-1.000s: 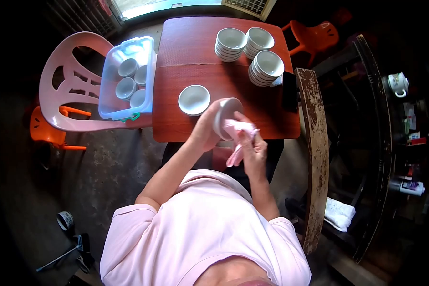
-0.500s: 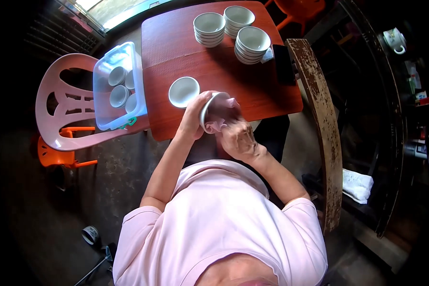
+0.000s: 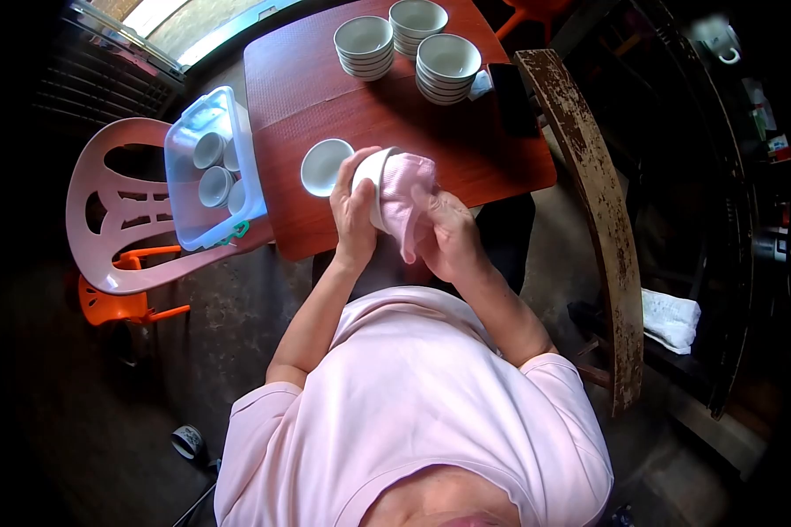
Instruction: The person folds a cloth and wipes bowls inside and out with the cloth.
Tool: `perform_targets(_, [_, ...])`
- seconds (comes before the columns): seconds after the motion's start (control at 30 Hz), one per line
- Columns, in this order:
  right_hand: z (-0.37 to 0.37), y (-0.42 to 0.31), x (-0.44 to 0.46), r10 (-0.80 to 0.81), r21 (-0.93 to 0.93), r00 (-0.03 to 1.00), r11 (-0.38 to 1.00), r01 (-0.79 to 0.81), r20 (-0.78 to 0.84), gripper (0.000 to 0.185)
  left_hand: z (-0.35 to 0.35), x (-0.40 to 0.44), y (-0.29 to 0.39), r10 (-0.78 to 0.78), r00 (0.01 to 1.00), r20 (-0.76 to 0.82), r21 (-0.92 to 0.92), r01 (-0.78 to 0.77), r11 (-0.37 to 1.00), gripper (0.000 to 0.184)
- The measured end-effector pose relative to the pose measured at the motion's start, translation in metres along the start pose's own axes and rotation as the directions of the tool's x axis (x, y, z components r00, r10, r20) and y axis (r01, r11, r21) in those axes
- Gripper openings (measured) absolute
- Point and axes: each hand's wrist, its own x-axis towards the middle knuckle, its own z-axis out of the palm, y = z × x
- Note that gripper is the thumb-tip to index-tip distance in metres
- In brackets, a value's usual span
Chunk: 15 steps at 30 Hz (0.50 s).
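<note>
Holding white bowl [image 3: 372, 169], clutching pink cloth [image 3: 406, 189]

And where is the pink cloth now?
Near the head view's centre, the pink cloth is in the right hand, against the white bowl in the left hand.

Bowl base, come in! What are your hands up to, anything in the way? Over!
Left hand holds white bowl. Right hand holds pink cloth, bunched at bowl's mouth. Nothing seen blocking; another bowl on table, close by left hand.
</note>
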Motion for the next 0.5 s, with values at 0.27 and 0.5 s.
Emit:
perform_targets(0.27, [-0.01,0.007,0.014,-0.358,-0.48,0.93,0.802,0.355,0.09,0.023,-0.018,0.016,0.008,-0.295,0.948,0.115,-0.04,0.302,0.953,0.048])
perform_targets(0.5, [0.002,-0.008,-0.006,0.18,0.059,0.983,0.982,-0.177,-0.034,0.03,0.001,0.004,0.008,0.086,0.996,0.005,0.279,-0.085,0.957,0.044])
